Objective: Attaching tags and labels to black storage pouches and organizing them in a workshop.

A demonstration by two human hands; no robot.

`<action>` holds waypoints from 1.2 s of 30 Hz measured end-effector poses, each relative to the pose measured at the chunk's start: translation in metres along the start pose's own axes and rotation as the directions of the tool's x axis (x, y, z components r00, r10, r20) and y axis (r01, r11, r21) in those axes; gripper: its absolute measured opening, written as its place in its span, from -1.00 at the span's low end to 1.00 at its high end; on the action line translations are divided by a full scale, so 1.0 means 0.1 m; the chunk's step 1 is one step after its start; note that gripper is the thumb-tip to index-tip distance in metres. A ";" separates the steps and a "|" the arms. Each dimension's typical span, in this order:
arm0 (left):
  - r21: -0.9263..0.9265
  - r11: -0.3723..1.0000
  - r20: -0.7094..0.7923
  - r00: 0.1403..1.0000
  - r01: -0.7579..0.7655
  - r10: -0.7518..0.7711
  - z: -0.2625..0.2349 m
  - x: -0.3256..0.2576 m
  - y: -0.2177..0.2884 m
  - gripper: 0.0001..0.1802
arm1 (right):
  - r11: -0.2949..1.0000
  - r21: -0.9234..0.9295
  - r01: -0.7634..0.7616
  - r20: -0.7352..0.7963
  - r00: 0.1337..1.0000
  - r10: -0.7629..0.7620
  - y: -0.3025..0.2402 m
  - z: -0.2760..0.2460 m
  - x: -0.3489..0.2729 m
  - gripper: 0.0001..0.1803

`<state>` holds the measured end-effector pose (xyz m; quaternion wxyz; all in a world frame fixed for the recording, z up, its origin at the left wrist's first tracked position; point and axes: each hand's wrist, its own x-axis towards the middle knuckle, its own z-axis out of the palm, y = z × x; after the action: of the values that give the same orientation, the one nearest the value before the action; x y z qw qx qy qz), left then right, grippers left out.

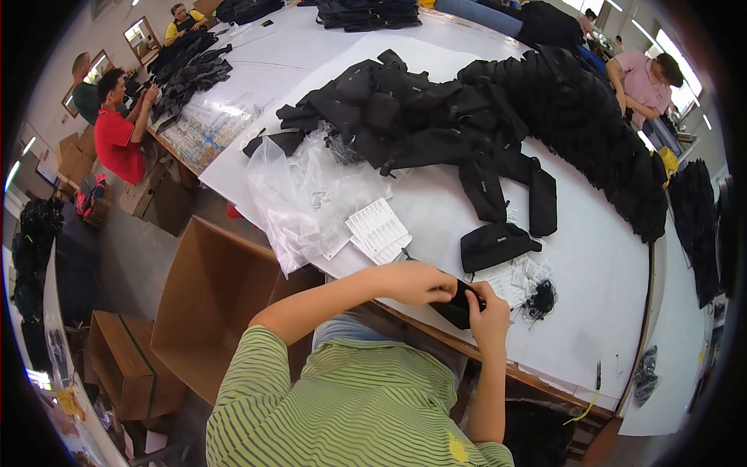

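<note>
Open cardboard box (206,300): on floor at far left, below table edge, mouth up.
Clear plastic bags (299,194): loose heap on white table (599,311), corner overhanging edge above box. Risk: slipping off if nudged by an elbow.
Printed paper tags (377,229): small stack just beside bags, near edge. Risk: scattering or mixing with second tag cluster (513,276) further right.
Left hand (416,282): fingers closed, pinching top of small black pouch (459,305).
Small black pouch: held between both hands at table edge, over the lap, not resting on table. Risk: dropping to floor if either pinch loosens, no surface beneath.
Right hand (490,311): fingers clamped on pouch's right side.
Second black pouch (494,245): flat on table just behind hands.
Tangle of black cords (538,300): just right of hands. Risk: snagging fingers or pouch.
Heap of black garments (498,124): well behind, across table.
</note>
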<state>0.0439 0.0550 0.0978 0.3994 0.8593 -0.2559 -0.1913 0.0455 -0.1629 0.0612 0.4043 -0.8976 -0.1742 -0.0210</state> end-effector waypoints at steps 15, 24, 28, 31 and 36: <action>0.023 0.920 -0.692 0.671 0.391 -0.267 -0.81 -0.62 -2.31 -0.71 | 1.000 -0.013 0.019 -0.020 1.000 -0.019 -0.01 -0.03 -0.05 -0.89; 0.326 0.530 -0.563 0.611 0.783 -0.556 -1.10 0.00 -2.21 -0.23 | 1.000 0.023 -0.011 -0.060 0.998 0.012 0.03 -0.01 -0.10 -0.88; 0.174 0.353 -0.984 0.145 0.919 0.108 -0.97 -0.81 -3.41 -0.23 | 0.996 0.078 0.041 -0.041 0.998 -0.037 -0.05 -0.02 -0.07 -0.88; -0.182 0.479 -0.976 -0.099 0.859 -0.193 -1.13 -0.52 -3.22 -0.16 | 0.994 0.108 -0.025 -0.096 0.995 0.035 0.06 -0.02 -0.16 -0.88; -0.725 0.461 -0.277 0.395 0.512 -0.876 -1.95 -0.78 -4.05 -0.22 | 1.000 -0.010 -0.028 -0.039 0.999 0.028 -0.05 -0.01 -0.18 -0.87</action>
<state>0.2020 0.4385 -0.0919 0.5523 0.7428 0.3608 -0.1137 0.0273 -0.1661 0.0622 0.4030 -0.9016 -0.1537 -0.0337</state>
